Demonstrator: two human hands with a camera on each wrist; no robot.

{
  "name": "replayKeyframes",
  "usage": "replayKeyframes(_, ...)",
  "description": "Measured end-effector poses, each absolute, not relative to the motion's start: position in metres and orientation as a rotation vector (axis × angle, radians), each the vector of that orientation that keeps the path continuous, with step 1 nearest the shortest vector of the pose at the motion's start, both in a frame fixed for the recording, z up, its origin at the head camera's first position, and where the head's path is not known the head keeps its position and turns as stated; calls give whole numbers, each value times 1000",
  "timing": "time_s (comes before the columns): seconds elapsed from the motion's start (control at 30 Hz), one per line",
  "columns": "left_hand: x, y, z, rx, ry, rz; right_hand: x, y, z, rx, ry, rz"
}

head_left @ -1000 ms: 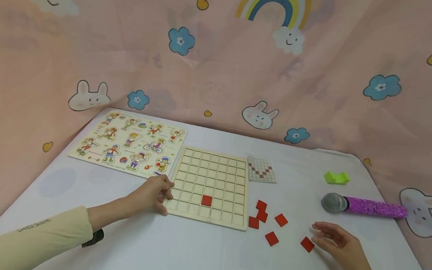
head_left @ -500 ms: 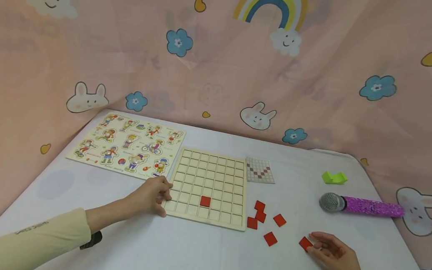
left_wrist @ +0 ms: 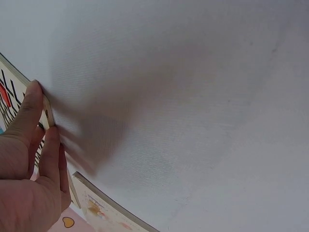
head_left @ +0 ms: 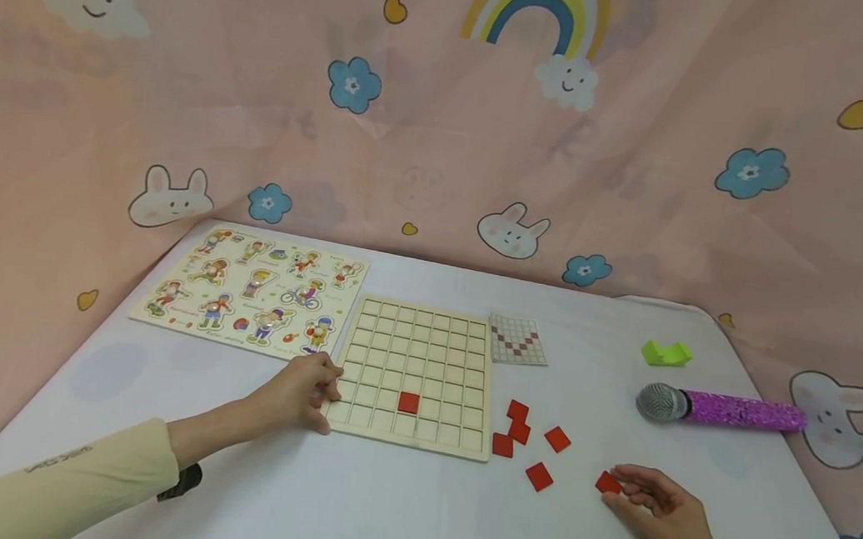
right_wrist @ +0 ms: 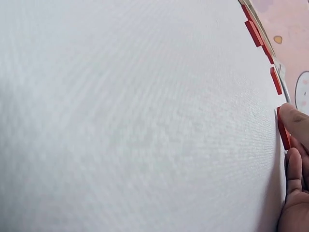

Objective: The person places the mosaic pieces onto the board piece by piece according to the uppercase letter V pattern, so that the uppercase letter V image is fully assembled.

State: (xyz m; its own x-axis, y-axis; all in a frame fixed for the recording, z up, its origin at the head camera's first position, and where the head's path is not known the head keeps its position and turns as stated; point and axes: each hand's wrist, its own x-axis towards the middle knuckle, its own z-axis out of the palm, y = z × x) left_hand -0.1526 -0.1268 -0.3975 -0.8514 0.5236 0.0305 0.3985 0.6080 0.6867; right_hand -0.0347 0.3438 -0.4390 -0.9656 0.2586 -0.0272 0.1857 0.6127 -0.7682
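On the white table lies a wooden grid board (head_left: 426, 348) with a single red tile (head_left: 408, 402) in one of its lower cells. My left hand (head_left: 295, 389) grips the board's near left corner between thumb and fingers; the left wrist view shows the thumb (left_wrist: 30, 104) against its edge. At the right, my right hand (head_left: 666, 515) pinches a red square tile (head_left: 607, 482), with thumb and fingers on its edges. That tile (right_wrist: 282, 126) is still down at the table surface in the right wrist view. Several loose red tiles (head_left: 539, 477) lie between the board and this hand.
A small pattern card (head_left: 518, 341) with a V of red squares touches the board's right side. Behind the left hand is a picture puzzle board (head_left: 250, 286). A purple microphone (head_left: 737, 410) and a green plastic piece (head_left: 666, 353) lie at the right. Patterned cloth (head_left: 426, 135) hangs behind.
My right hand has moved down and left to the outlying red tile, and its fingers have closed on it. The left hand stays at the board's corner.
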Motion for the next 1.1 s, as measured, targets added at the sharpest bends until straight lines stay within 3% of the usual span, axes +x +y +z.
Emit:
replayKeyframes(0.37, -152, -126, -396, 821, 2650, 1066, -30, 345, -439, -443, -2830, 1280)
replayKeyframes(0.63, -153, -127, -397, 777, 2636, 1083, -32, 346, -438, -328, -2791, 1239)
replayKeyframes(0.87, -152, -127, -395, 763, 2639, 1063, -33, 349, -426, -381, -2776, 1363)
replayKeyframes(1.1, -152, -127, -396, 771, 2635, 1076, -42, 347, -420, -210, -2441, 1748)
